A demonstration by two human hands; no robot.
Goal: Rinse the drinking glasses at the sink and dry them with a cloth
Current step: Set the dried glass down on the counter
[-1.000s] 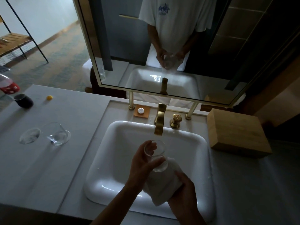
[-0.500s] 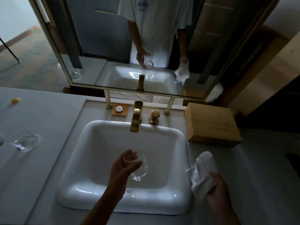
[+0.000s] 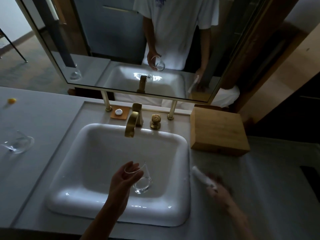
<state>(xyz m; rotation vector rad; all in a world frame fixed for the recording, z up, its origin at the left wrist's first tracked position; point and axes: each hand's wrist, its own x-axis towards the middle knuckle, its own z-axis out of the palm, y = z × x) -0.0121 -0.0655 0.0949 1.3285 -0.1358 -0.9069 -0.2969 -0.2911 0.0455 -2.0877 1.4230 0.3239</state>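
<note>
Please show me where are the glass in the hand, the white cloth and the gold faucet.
glass (image 3: 142, 183): head view, on its clear lower wall, near the base.
white cloth (image 3: 200, 175): head view, on the blurred roll beside the sink.
gold faucet (image 3: 132, 122): head view, on the curved spout.

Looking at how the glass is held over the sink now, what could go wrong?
The left hand grips the tilted glass only near its rim above the hard sink; it might slip and break. The right hand, blurred, is placing the cloth near the wet sink edge, where it could get damp.
</note>
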